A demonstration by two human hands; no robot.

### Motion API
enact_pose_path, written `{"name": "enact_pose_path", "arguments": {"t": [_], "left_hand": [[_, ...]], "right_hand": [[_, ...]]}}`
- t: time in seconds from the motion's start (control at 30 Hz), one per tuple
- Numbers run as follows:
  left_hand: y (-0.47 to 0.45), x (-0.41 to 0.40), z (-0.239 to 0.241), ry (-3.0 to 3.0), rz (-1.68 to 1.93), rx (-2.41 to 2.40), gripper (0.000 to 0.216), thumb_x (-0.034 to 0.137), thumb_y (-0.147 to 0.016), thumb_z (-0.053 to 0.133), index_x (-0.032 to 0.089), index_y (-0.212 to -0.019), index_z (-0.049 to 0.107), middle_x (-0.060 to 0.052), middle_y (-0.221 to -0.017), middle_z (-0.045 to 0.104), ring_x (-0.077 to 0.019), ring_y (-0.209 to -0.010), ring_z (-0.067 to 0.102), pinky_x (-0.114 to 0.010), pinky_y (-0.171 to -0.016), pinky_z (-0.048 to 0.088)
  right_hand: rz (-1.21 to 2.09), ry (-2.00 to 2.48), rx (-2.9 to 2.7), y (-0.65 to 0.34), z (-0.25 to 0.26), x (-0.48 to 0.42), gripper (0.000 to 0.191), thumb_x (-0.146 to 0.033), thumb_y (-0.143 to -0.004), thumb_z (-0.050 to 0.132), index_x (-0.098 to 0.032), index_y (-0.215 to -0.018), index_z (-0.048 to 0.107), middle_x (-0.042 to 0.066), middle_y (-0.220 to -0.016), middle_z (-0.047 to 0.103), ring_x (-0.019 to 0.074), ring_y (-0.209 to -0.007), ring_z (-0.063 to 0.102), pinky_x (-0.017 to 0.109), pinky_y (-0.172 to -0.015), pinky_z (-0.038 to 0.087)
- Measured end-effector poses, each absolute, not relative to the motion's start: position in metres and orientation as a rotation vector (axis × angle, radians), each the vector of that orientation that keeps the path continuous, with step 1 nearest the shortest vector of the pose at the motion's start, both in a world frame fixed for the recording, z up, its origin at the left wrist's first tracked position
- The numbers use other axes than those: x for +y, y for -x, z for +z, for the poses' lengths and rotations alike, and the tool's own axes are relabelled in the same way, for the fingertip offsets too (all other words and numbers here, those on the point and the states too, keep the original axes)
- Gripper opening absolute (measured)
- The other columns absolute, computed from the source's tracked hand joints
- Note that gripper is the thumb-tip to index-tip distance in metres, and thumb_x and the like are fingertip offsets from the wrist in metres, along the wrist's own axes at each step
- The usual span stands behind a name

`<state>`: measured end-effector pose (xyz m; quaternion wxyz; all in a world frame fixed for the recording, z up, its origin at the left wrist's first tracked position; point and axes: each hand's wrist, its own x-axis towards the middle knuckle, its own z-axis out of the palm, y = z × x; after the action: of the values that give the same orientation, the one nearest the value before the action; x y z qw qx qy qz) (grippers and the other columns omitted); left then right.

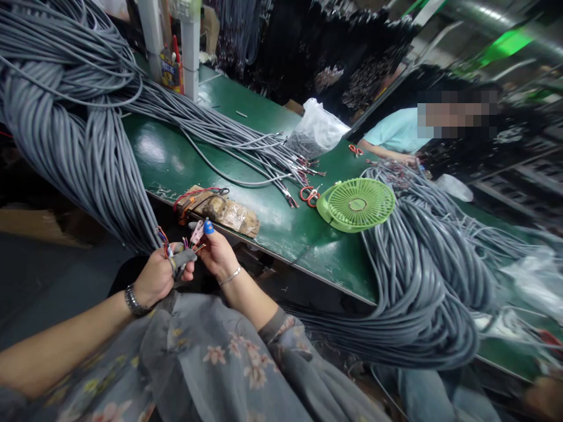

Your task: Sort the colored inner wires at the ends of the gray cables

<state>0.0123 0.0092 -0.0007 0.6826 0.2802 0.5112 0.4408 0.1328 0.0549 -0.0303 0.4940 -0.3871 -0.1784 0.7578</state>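
Observation:
Near the table's front edge, my left hand (157,274) is closed around a cable end with thin coloured wires (163,235) fanning out of it. Grey covers wrap some of its fingers. Close beside it, my right hand (219,253) has a blue cover on the thumb and pinches at the wires (193,245). A pinkish-white wrapped piece shows by that thumb; I cannot tell whether it is a taped finger or a small part. Thick grey cables (109,146) hang just beyond my left hand and run across the green table (272,228).
A taped brown block (229,214) lies on the table edge before my hands. Farther right are orange-handled scissors (310,196), a green fan (357,204) and another grey cable heap (422,281). A clear plastic bag (317,130) stands behind. Across the table a co-worker (396,132) handles wires.

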Motion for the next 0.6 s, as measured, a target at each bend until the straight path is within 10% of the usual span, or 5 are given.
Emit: {"name": "enact_pose_path", "arguments": {"t": [0.23,0.6], "left_hand": [[-0.006,0.003,0.003,-0.662,0.988,1.123,0.042,0.046,-0.043,0.094,0.017,-0.058,0.067,0.002,-0.047,0.064,-0.009,-0.039,0.055,-0.02,-0.039,0.045],[-0.004,0.008,0.007,-0.655,0.943,1.053,0.041,0.046,-0.042,0.095,0.018,-0.056,0.067,0.003,-0.044,0.061,-0.0087,-0.037,0.051,-0.019,-0.036,0.04]], "right_hand": [[1.961,0.912,-0.395,-0.136,-0.028,0.056,0.05,-0.064,-0.095,0.056,-0.018,-0.078,0.066,0.0,-0.067,0.064,0.012,-0.058,0.055,0.024,-0.057,0.05],[1.888,0.891,-0.481,-0.137,-0.031,0.056,0.036,-0.053,-0.089,0.071,-0.018,-0.082,0.067,-0.001,-0.072,0.067,0.0105,-0.059,0.057,0.022,-0.056,0.05]]}}
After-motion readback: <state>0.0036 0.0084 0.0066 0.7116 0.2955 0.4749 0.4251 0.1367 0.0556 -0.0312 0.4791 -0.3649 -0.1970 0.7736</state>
